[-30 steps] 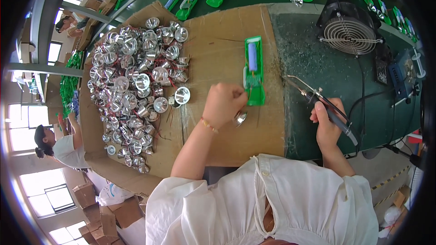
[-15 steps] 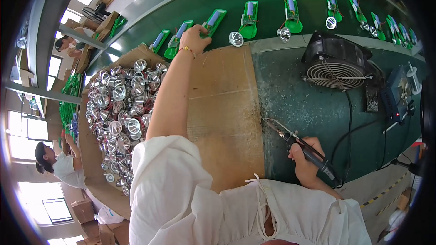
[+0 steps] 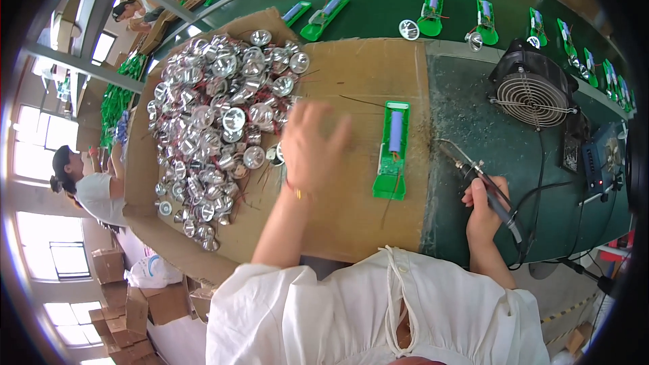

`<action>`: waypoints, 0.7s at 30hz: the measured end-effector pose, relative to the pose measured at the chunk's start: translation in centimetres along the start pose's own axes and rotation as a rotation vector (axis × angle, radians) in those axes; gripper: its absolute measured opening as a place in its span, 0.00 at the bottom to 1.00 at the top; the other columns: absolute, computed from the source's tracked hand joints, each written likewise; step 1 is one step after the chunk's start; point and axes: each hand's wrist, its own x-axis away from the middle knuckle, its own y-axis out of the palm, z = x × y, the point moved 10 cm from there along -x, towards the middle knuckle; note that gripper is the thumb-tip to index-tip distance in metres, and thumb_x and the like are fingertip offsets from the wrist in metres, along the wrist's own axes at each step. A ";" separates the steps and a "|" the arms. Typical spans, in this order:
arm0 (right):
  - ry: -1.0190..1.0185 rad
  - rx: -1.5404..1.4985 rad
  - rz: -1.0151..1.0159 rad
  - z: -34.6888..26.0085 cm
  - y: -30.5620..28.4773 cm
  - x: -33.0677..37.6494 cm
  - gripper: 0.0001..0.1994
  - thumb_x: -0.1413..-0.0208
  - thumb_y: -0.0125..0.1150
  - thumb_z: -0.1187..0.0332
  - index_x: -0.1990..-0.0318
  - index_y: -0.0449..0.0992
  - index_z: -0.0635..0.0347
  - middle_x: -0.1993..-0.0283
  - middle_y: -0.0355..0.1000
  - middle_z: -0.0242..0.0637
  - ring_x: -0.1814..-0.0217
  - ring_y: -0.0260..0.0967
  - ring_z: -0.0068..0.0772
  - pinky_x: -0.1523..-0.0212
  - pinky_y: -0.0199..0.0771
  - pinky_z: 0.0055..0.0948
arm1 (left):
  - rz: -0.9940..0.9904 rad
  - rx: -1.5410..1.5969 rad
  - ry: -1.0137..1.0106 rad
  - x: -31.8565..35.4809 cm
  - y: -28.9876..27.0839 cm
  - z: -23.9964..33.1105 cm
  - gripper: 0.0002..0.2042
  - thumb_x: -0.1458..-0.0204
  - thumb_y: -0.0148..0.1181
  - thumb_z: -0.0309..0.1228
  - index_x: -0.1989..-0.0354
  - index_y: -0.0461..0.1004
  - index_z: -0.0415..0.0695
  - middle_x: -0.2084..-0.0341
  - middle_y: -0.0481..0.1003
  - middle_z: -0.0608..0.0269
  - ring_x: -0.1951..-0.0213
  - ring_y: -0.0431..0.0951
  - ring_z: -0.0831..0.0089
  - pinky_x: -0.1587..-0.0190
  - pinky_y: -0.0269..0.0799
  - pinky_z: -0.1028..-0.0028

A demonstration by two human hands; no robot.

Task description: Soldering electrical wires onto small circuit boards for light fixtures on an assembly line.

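Observation:
My right hand [image 3: 485, 211] is closed around a soldering iron [image 3: 492, 196] with a thin metal feed tube along it, its tip pointing up and left over the bench. On the cardboard sheet [image 3: 345, 223] lies a green plastic housing [image 3: 390, 186] with a purple battery cell [image 3: 395, 132], a small green board and thin wires. Blurred by motion, my left hand [image 3: 311, 145] is over the cardboard, fingers apart and nothing visible in them. It is beside a heap of silvery reflector cups [image 3: 223, 122] with wires, at the heap's right edge.
Across the far side runs a green belt [image 3: 378, 10] bearing several green housings [image 3: 487, 27], some with reflectors. A black fan [image 3: 534, 88] and a blue soldering station [image 3: 598, 165] stand at the right, with cables. At the left, a person [image 3: 94, 182] works beside green parts.
My left hand has come back from the belt toward the reflector heap. A green housing now lies on the cardboard. The view has shifted left; my right hand still holds the soldering iron.

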 end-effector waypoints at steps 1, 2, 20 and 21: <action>-0.009 0.004 0.020 0.1 -0.3 -0.1 0.06 0.50 0.55 0.73 0.69 0.66 0.65 0.79 0.67 0.35 0.81 0.63 0.19 0.80 0.63 0.16 | 0.034 -0.091 0.067 -1.7 0.4 -0.6 0.12 0.61 0.61 0.32 0.69 0.71 0.43 0.65 0.68 0.59 0.64 0.69 0.61 0.63 0.66 0.65; -0.017 0.005 0.021 0.1 -0.4 -0.1 0.06 0.50 0.56 0.72 0.69 0.66 0.65 0.79 0.67 0.35 0.81 0.63 0.19 0.80 0.63 0.16 | 0.074 -0.192 0.129 -3.0 0.6 -1.2 0.10 0.62 0.60 0.30 0.69 0.71 0.43 0.65 0.68 0.59 0.62 0.68 0.61 0.61 0.64 0.65; -0.157 -0.047 -0.179 -2.8 2.7 2.4 0.07 0.53 0.58 0.75 0.69 0.67 0.66 0.77 0.68 0.36 0.80 0.65 0.19 0.79 0.66 0.18 | -0.499 0.996 -0.544 6.9 4.7 -0.5 0.05 0.55 0.59 0.24 0.74 0.72 0.34 0.81 0.75 0.62 0.78 0.74 0.80 0.74 0.71 0.81; -0.161 0.004 -0.207 -3.1 3.1 3.1 0.07 0.54 0.60 0.75 0.70 0.68 0.66 0.76 0.69 0.35 0.79 0.65 0.18 0.78 0.65 0.17 | -0.506 0.998 -0.559 7.9 5.4 -0.7 0.05 0.55 0.59 0.24 0.74 0.72 0.34 0.81 0.75 0.62 0.78 0.74 0.80 0.74 0.71 0.81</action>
